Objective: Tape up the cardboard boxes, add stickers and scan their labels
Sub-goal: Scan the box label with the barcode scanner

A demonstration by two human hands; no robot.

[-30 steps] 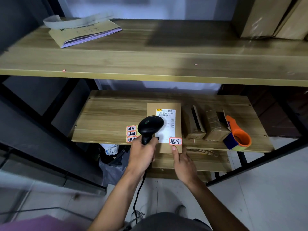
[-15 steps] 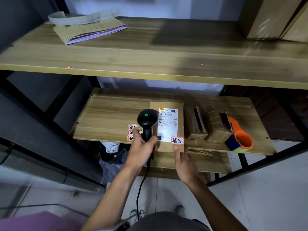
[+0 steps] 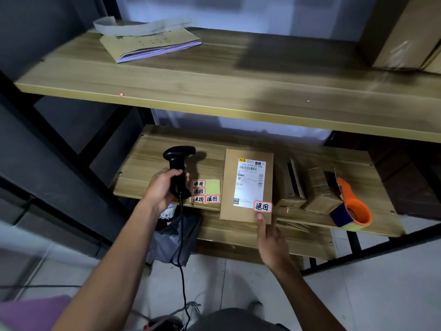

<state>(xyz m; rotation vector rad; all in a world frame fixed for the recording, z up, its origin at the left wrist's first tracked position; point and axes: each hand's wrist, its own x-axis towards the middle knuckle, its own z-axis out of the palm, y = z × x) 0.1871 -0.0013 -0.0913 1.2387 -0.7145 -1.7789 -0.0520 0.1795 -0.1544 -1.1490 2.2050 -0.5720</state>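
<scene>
The black barcode scanner [image 3: 177,161] is gripped by its handle in the left hand [image 3: 162,188], beside the flat cardboard box [image 3: 248,216] on the lower shelf [image 3: 152,151], whose near edge, below the red-bordered sticker [image 3: 262,206], is touched by the right hand [image 3: 270,240] with one outstretched finger [image 3: 260,222].

My left forearm [image 3: 114,254] enters at lower left and runs up to centre-left, bare. My left hand [image 3: 164,187] grips the handle of the scanner [image 3: 177,158], fingers curled round it, the head standing above my fist. My right forearm [image 3: 305,295] rises from lower right toward centre. My right hand [image 3: 270,240] lies back up, index finger [image 3: 260,219] straight, tip touching the near edge of the box [image 3: 248,177]. Other fingers: cannot tell.
</scene>
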